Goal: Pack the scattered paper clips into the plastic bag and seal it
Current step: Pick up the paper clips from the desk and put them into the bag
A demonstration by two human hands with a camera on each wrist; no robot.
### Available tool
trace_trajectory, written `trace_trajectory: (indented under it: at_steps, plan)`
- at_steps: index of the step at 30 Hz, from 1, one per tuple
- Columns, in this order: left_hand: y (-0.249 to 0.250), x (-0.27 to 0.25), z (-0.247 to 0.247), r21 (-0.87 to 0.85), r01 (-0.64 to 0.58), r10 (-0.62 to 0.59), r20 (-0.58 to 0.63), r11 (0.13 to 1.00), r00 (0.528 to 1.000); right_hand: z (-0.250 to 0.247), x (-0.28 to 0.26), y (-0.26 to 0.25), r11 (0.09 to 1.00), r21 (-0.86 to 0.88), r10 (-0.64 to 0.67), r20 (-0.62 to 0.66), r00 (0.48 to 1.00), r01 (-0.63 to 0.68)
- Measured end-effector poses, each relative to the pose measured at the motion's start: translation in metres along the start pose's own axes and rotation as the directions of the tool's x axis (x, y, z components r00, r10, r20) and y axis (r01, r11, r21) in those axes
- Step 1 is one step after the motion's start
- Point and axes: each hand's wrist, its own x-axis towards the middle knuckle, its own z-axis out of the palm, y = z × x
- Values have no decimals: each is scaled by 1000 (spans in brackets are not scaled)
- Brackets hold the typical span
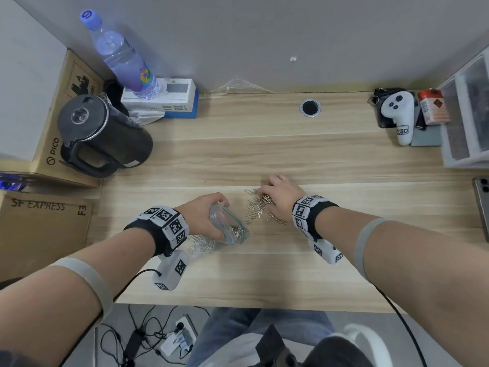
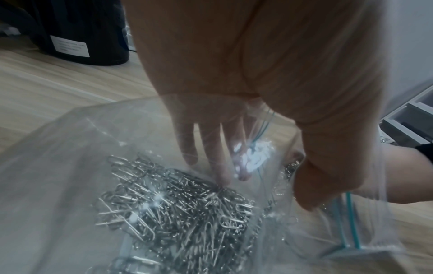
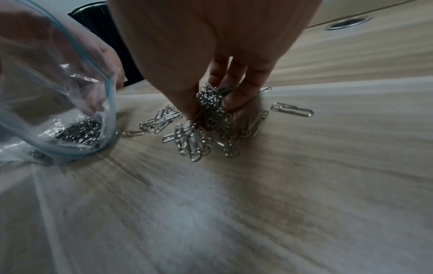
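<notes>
The left hand [image 1: 203, 213] holds the plastic bag [image 1: 229, 225] on the counter [image 1: 264, 274], with paper clips [image 2: 178, 209] inside it. Just right of the bag, loose paper clips [image 1: 255, 209] lie under the right hand [image 1: 280, 197]. A kettle [image 1: 100, 133] stands beyond the left hand.

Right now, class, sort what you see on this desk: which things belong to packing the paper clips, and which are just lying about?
Belongs to the job:
- plastic bag, mouth held open by the left hand
- paper clips loose on the desk, right hand pinching a bunch
- clips already in the bag

Just lying about:
- kettle
- water bottle
- white controller
- cardboard boxes
</notes>
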Motion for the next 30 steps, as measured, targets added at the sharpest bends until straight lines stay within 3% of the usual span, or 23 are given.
trace_trajectory:
  at_steps: [5,22,30]
  plan:
    - [1,2,1,28,-2,2,-6,1000,1000,4,-3,3,994,104,31,-64,997,-24]
    - [5,-4,5,62,6,-6,-14,998,1000,-32,-11,-13,954,252,163,21,986,-163]
    - [13,-11,5,4,-67,67,-10,998,998,-33,-8,-64,874,475,40,149,988,-106]
